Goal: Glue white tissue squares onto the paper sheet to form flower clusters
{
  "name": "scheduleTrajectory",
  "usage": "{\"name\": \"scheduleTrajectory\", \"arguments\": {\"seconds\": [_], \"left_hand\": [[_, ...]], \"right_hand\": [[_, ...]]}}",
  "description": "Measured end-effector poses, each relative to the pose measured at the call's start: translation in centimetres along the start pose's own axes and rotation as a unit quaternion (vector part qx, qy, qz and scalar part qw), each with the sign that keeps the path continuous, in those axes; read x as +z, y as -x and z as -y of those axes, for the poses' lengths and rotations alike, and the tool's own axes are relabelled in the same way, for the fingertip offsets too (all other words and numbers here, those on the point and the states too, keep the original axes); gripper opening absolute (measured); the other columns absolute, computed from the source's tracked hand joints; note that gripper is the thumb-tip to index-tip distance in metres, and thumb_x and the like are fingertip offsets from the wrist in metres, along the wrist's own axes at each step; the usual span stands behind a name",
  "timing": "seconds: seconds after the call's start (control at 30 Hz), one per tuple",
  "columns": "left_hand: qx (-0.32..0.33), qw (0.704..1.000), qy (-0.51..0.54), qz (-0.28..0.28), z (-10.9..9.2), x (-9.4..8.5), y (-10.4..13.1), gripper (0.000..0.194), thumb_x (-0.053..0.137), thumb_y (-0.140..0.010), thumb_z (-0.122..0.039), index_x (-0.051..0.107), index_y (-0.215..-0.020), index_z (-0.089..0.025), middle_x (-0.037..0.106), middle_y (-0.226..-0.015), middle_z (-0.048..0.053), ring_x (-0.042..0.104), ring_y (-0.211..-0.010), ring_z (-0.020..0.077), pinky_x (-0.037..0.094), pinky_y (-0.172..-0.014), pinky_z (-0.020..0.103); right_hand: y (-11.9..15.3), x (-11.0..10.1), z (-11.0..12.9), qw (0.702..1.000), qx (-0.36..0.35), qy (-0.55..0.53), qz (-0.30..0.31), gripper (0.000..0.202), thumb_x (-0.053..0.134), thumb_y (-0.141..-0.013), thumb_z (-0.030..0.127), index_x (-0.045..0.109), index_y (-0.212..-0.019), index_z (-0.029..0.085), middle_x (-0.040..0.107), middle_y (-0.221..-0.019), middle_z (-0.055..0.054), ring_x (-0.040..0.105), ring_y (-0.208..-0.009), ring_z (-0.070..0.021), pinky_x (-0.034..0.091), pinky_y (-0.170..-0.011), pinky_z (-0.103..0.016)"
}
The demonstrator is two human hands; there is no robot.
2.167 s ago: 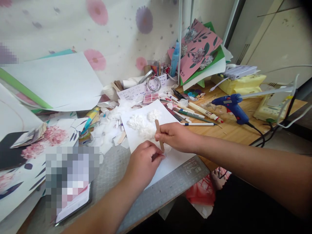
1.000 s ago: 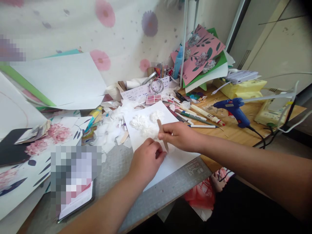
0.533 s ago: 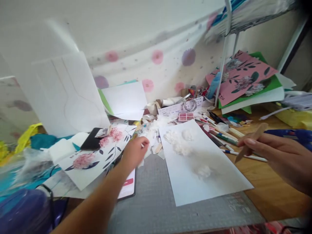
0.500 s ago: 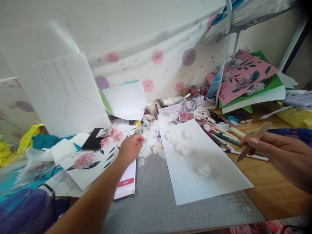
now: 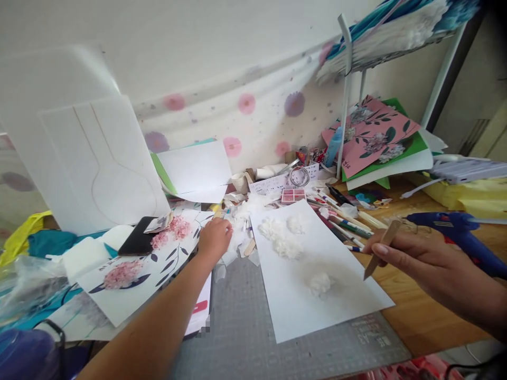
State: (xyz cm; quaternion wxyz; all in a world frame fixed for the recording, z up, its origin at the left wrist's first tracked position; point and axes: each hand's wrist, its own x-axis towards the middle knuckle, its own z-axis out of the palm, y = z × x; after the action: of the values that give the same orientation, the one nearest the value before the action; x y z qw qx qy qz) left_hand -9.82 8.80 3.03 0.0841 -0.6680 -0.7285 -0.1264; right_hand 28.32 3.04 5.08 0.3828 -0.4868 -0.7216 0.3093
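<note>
In my right hand [image 5: 412,258] is a flat wooden stick [image 5: 384,247], its pointed end down over the right edge of a white paper sheet [image 5: 277,301]. Several white ruffled paper flowers [image 5: 285,245] sit on the sheet's upper left, and one more white flower [image 5: 320,285] lies lower down. My left hand [image 5: 215,240] has curled fingers at a pile of white paper scraps [image 5: 241,221]; anything between the fingertips is hidden. Under the sheet lies a grey cutting mat [image 5: 237,327].
Left of the mat are a floral print [image 5: 158,264] and a black phone-like object [image 5: 137,236]. Brushes and pens [image 5: 350,224] and a blue glue gun [image 5: 447,221] lie to the right. A pink palette [image 5: 293,196] stands behind the sheet. A white rack post [image 5: 344,116] rises at the back.
The camera view has shifted, so the scene sits further left. My right hand with the wooden stick has come closer to the sheet's edge. My left hand stays by the scraps, fingers curled.
</note>
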Motion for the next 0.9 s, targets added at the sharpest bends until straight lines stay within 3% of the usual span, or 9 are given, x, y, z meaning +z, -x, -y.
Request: {"name": "scheduleTrajectory", "arguments": {"seconds": [0.2,0.47,0.57,0.67,0.77,0.83,0.9], "left_hand": [[-0.044,0.995,0.085,0.012,2.0,-1.4,-0.1,0.025,0.051,-0.089,-0.036,0.06,-0.096,-0.014,0.062,-0.094,0.004,0.06,-0.084,0.0171,0.049,-0.077,0.037],[-0.093,0.979,0.179,0.004,2.4,-2.4,0.8,0.02,0.056,-0.082,-0.035,0.062,-0.082,-0.015,0.063,-0.072,-0.001,0.058,-0.066,0.014,0.044,-0.064,0.028],[-0.1,0.975,0.196,-0.003,2.2,-3.0,1.1,0.012,0.057,-0.076,-0.029,0.063,-0.076,-0.018,0.063,-0.069,-0.002,0.057,-0.064,0.0152,0.039,-0.06,0.026],[-0.076,0.966,0.246,0.012,0.5,-3.9,2.1,0.013,0.054,-0.075,-0.031,0.061,-0.074,-0.019,0.061,-0.067,-0.002,0.055,-0.064,0.0147,0.037,-0.058,0.024],[-0.004,0.943,0.325,0.074,-3.2,-4.8,3.9,0.02,0.053,-0.078,-0.038,0.06,-0.075,-0.02,0.06,-0.068,-0.003,0.054,-0.065,0.0128,0.04,-0.061,0.023],[0.08,0.892,0.394,0.207,-6.2,-5.1,5.5,0.014,0.055,-0.078,-0.033,0.061,-0.076,-0.02,0.06,-0.069,-0.004,0.054,-0.066,0.0122,0.04,-0.063,0.022],[0.155,0.841,0.4,0.33,-9.0,-4.8,7.0,0.009,0.057,-0.076,-0.025,0.064,-0.073,-0.02,0.061,-0.07,-0.004,0.055,-0.068,0.0117,0.041,-0.065,0.021]], "right_hand": [[0.0,0.0,-0.5,1.0,-0.004,0.011,-0.012,0.051,0.051,-0.072,0.067,0.072,-0.07,0.021,0.07,-0.078,-0.009,0.065,-0.074,-0.0239,0.054,-0.064,-0.031],[-0.1,0.2,-1.1,0.997,-0.043,0.043,-0.048,0.047,0.053,-0.073,0.065,0.072,-0.07,0.022,0.069,-0.074,-0.007,0.066,-0.07,-0.0222,0.054,-0.059,-0.029],[-0.1,0.3,-1.3,0.996,-0.05,0.045,-0.051,0.044,0.053,-0.077,0.06,0.072,-0.073,0.021,0.069,-0.076,-0.007,0.066,-0.073,-0.0211,0.053,-0.061,-0.029],[0.4,0.3,-0.7,0.993,-0.051,0.051,-0.093,0.04,0.055,-0.079,0.055,0.072,-0.073,0.019,0.068,-0.07,-0.006,0.063,-0.061,-0.0151,0.051,-0.055,-0.025],[2.2,0.2,0.4,0.986,-0.067,0.04,-0.144,0.034,0.057,-0.081,0.047,0.07,-0.072,0.017,0.066,-0.065,-0.005,0.057,-0.05,-0.0104,0.047,-0.043,-0.019],[4.1,0.4,1.1,0.985,-0.081,0.043,-0.145,0.024,0.057,-0.084,0.04,0.07,-0.08,0.021,0.067,-0.067,-0.003,0.062,-0.055,-0.0111,0.05,-0.047,-0.017],[6.3,0.9,1.5,0.985,-0.104,0.067,-0.123,0.015,0.057,-0.085,0.033,0.069,-0.088,0.027,0.07,-0.078,-0.001,0.066,-0.065,-0.0119,0.054,-0.055,-0.016]]}}
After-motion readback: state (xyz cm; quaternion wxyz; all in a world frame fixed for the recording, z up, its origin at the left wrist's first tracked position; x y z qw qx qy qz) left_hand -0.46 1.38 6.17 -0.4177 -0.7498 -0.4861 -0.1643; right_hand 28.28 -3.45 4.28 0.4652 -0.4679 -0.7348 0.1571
